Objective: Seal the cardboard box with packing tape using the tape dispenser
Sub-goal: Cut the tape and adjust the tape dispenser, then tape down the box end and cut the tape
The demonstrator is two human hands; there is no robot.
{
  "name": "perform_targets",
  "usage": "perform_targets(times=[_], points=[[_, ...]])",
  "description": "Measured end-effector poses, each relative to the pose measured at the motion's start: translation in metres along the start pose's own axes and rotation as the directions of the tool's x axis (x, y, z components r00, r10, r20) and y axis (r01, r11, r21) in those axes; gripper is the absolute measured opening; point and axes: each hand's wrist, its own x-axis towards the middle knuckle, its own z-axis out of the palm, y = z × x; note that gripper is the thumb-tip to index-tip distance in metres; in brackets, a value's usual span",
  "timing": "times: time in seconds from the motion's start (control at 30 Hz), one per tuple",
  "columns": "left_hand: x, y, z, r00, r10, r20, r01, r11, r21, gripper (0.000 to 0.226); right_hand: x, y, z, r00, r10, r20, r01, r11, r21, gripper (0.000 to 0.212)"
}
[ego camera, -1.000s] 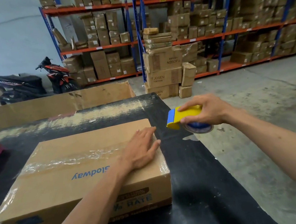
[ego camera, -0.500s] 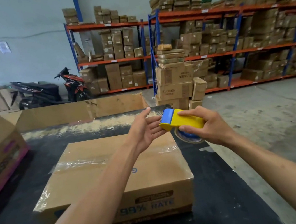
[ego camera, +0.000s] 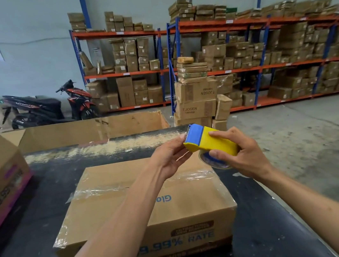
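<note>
Yellow plastic fills the right hand [ego camera: 241,157], which grips the tape dispenser [ego camera: 210,142] by its body at centre frame, thumb on the near side and fingers over the top, wrist bent inward. Meeting it, the left hand [ego camera: 171,156] pinches at the blue cutter end, apparently picking for the loose tape end; whether it has tape cannot be told. Both forearms reach up from the bottom edge. Below them the cardboard box [ego camera: 148,206] sits closed on the black tabletop [ego camera: 275,233], one clear tape strip [ego camera: 107,190] already across its lid. Next comes freeing the tape end and pressing it onto the box.
</note>
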Motion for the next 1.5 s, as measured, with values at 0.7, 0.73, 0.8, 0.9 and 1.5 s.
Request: perform_targets(times=[0.7,0.73,0.8,0.9,1.5], points=[[0.05,0.014,0.002,0.993,-0.101,-0.054,0.113,0.935,0.336,0.023,-0.008,-0.032,0.027,0.943,0.298,-0.147,-0.327,0.914,-0.242,0.047],[0.056,0.011,0.004,0.989,-0.132,-0.066,0.148,0.914,0.377,0.027,-0.008,-0.034,0.03,0.929,0.325,-0.177,-0.362,0.897,-0.253,0.046],[0.066,0.004,0.013,0.978,-0.19,-0.08,0.206,0.864,0.46,0.033,-0.01,-0.036,0.033,0.905,0.37,-0.212,-0.418,0.865,-0.276,0.048],[0.079,-0.001,0.03,0.968,-0.232,-0.094,0.244,0.787,0.567,0.036,-0.013,-0.037,0.029,0.865,0.447,-0.23,-0.498,0.821,-0.278,0.048],[0.183,-0.019,0.037,0.996,-0.085,0.035,0.007,0.45,0.893,0.007,-0.011,0.007,0.024,0.69,0.716,-0.109,-0.718,0.658,-0.226,0.049]])
